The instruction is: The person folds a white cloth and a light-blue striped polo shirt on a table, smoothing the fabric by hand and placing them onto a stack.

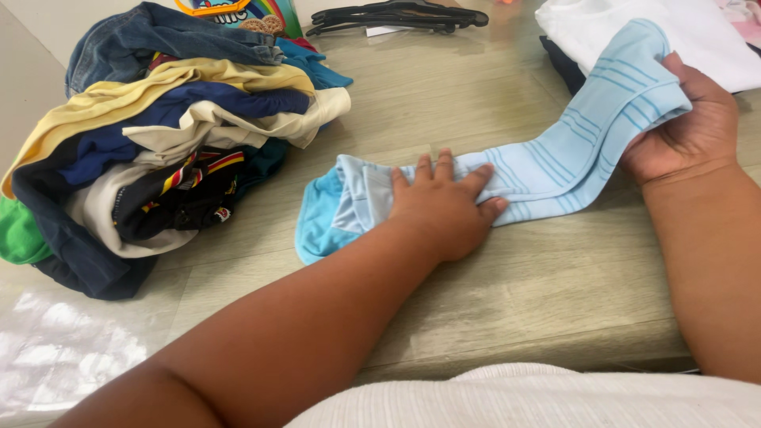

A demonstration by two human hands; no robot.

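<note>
Work surface: a bench (507, 293) with a pale grey-green wood-grain finish, boards running left to right, front edge visible at the lower right. Lighting is bright and even; a strong glare patch sits on the near left corner of the surface. Beyond the far left edge, a plain off-white wall (32, 47) is visible. No windows in view.

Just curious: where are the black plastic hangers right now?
In the head view, the black plastic hangers lie at the wooden table's far edge, right of the heaped clothes pile.
</note>
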